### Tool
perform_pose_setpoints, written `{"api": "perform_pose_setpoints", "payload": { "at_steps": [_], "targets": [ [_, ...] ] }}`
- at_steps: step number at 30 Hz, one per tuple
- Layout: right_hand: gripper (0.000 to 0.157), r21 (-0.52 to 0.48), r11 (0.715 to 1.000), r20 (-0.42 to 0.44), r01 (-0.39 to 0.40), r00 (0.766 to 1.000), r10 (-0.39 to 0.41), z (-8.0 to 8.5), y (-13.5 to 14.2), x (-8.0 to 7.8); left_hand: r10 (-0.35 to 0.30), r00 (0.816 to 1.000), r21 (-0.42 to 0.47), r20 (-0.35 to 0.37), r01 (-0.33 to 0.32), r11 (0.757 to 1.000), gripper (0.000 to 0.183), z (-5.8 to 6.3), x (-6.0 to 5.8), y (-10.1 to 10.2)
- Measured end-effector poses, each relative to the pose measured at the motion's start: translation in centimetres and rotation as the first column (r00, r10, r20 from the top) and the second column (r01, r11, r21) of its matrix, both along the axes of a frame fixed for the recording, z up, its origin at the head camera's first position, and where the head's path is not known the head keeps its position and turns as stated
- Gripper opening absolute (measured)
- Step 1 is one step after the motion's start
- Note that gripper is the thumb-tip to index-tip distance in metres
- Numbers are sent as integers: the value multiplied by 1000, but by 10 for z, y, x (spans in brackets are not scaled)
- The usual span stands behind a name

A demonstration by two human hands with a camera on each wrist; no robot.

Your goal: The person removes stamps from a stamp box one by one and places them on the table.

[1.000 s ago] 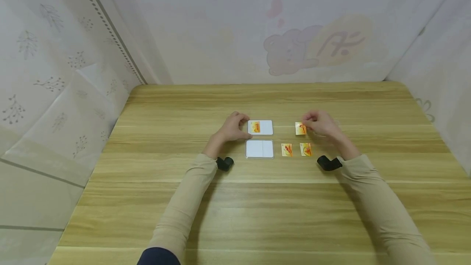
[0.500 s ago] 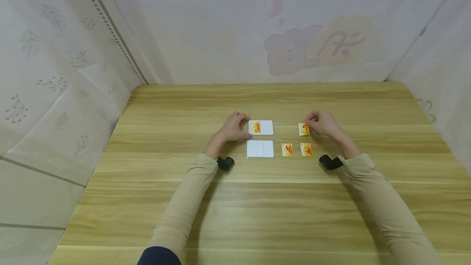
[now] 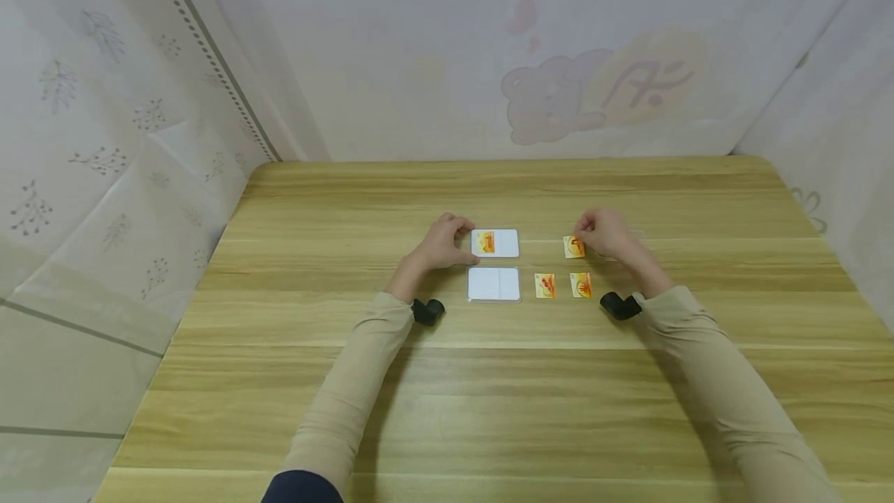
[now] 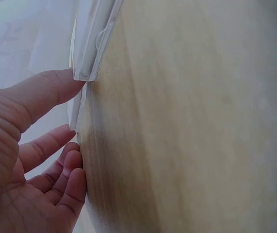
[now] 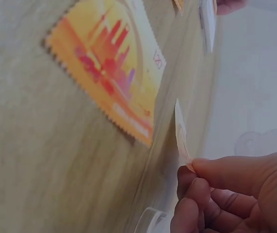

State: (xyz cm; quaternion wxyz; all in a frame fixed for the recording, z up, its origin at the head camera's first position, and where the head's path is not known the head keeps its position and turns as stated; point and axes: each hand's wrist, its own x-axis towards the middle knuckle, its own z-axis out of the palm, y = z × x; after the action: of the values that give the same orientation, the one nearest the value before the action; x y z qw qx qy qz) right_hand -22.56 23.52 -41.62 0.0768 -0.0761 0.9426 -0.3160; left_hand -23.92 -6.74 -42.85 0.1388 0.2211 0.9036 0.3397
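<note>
My right hand (image 3: 608, 233) pinches a yellow-orange postage stamp (image 3: 573, 247) between thumb and index finger. In the right wrist view this stamp (image 5: 181, 131) stands edge-on, tilted up from the table. My left hand (image 3: 444, 242) spans the left end of a white stamp holder (image 3: 509, 243), which bears one stamp (image 3: 485, 242) on its left half. The left wrist view has the thumb (image 4: 46, 92) at the corner of a clear-edged holder (image 4: 92, 48), with the other fingers loosely bent beyond it. Below it lies a second white holder (image 3: 483, 283) with no stamp on it.
Two more stamps, one with a red design (image 3: 545, 286) and one with a round yellow design (image 3: 580, 286), lie side by side right of the lower holder. A clear plastic piece (image 3: 634, 245) lies partly under my right hand. Patterned cloth (image 3: 391, 60) hangs behind the wooden table (image 3: 489, 410).
My right hand shifted slightly right with the pinched stamp, then came back a little left and nearer. The left hand, both holders and the two loose stamps keep their places.
</note>
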Motion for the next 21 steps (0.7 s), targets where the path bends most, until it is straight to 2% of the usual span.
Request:
{"api": "perform_pose_setpoints", "payload": {
  "at_steps": [15,21],
  "targets": [
    [7,105,994,-40,-37,998,41,-1,-7,-6,-3,1000,-1,2,3,1000,60,-1,-1,-1],
    [5,130,991,-39,-25,999,30,1,-10,-6,-2,1000,-5,2,2,1000,60,-1,-1,0]
  ]
}}
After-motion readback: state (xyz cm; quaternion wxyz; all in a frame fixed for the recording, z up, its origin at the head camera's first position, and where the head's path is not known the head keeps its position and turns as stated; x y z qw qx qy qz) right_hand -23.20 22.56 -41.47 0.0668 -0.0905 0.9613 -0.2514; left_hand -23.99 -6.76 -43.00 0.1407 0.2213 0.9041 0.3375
